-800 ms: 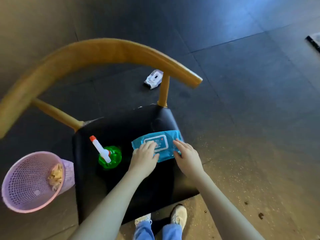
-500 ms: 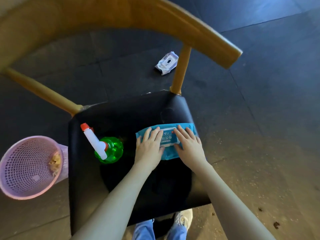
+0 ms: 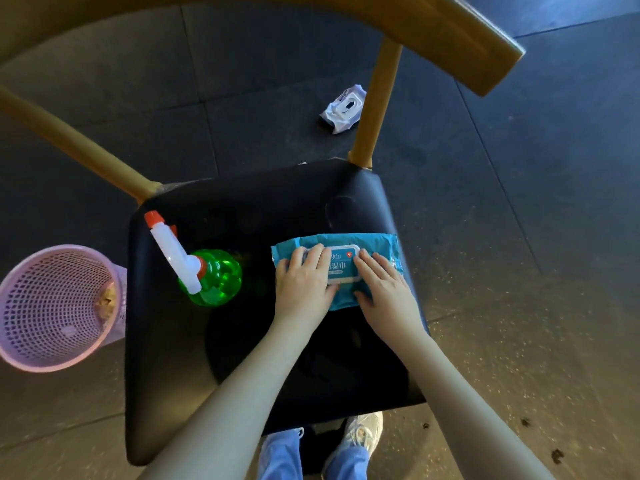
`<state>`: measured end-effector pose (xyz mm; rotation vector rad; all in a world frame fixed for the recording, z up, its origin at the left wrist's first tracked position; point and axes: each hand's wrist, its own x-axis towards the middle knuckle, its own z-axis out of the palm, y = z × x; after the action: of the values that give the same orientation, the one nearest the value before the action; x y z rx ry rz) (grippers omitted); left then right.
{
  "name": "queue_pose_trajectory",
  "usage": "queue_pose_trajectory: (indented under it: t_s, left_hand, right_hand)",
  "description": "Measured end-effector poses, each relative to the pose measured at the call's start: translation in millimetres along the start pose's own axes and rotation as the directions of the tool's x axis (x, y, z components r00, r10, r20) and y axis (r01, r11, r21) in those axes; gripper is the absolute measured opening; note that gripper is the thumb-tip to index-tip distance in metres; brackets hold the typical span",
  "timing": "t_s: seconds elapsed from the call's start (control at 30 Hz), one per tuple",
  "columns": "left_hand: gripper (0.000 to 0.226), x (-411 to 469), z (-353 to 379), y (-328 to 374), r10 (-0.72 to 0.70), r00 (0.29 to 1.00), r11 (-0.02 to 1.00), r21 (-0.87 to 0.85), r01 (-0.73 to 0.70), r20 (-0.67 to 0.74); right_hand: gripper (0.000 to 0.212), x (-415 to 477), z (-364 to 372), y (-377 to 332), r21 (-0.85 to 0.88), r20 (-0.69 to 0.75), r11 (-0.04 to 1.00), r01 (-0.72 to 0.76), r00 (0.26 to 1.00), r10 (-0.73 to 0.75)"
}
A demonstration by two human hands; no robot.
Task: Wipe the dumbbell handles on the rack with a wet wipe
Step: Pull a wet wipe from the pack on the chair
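Note:
A blue wet wipe pack (image 3: 377,244) with a white lid lies flat on the black seat of a chair (image 3: 249,202). My left hand (image 3: 304,285) rests on the pack's left part, fingers straight and laid over the lid's left end. On the right part lies my right hand (image 3: 384,289), its straight fingers touching the lid's right end. The lid looks closed. No dumbbell or rack is in view.
A green spray bottle (image 3: 214,277) with a white and red nozzle stands on the seat's left. A pink mesh basket (image 3: 52,306) sits on the floor at the left. A crumpled white wipe pack (image 3: 343,109) lies beyond the chair's wooden backrest (image 3: 450,32).
The view has come closer to the chair. Both hands have slid further up onto the blue pack and its lid.

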<state>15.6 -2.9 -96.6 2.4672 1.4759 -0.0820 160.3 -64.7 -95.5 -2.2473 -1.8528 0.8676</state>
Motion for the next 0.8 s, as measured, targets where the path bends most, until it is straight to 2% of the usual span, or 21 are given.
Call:
queue_pose_trajectory:
  t_s: [0.2, 0.37, 0.47, 0.57, 0.6, 0.67, 0.7, 0.8]
  left_hand:
    - [0.062, 5.0, -3.0, -6.0, 0.062, 0.998, 0.996, 0.068, -0.064, 0.027]
    - [0.056, 16.3, -14.5, -15.8, 0.099, 0.988, 0.995, -0.016, -0.098, 0.122]
    - [0.043, 32.4, -27.9, -20.0, 0.046, 0.987, 0.986, -0.164, -0.02, 0.154]
    - [0.033, 55.4, -36.3, -21.1, -0.031, 0.999, 0.984, -0.175, 0.035, 0.026]
    - [0.027, 62.6, -37.7, -21.9, -0.074, 0.997, 0.986, -0.148, 0.071, -0.014]
    - [0.031, 72.8, -37.6, -22.2, -0.111, 0.992, 0.993, -0.052, 0.108, -0.059]
    - [0.035, 74.7, -37.2, -21.9, -0.076, 0.994, 0.997, 0.015, 0.077, -0.08]
    - [0.035, 71.2, -27.2, -25.0, 0.159, 0.975, 0.98, 0.148, -0.136, -0.154]
  right_hand:
    - [0.066, -2.5, -0.4, 3.5, -0.026, 0.007, 1.0, 0.006, 1.0, -0.006]
    - [0.067, -5.3, -4.3, 2.7, -0.061, -0.013, 0.998, 0.006, 1.0, -0.007]
    - [0.064, -6.9, -6.4, 0.7, -0.121, 0.01, 0.993, 0.01, 1.0, -0.009]
    - [0.063, -5.6, -10.9, 0.8, -0.182, 0.059, 0.983, 0.011, 0.998, 0.0]
    - [0.063, -5.0, -12.9, 0.8, -0.192, 0.076, 0.981, 0.014, 0.997, 0.001]
    - [0.061, -4.4, -16.9, 0.2, -0.194, 0.094, 0.981, 0.021, 0.996, -0.002]
    - [0.06, -4.0, -18.8, -0.3, -0.188, 0.094, 0.982, 0.024, 0.996, -0.006]
    - [0.059, -3.5, -21.1, -0.3, -0.187, 0.1, 0.982, 0.023, 0.995, -0.004]
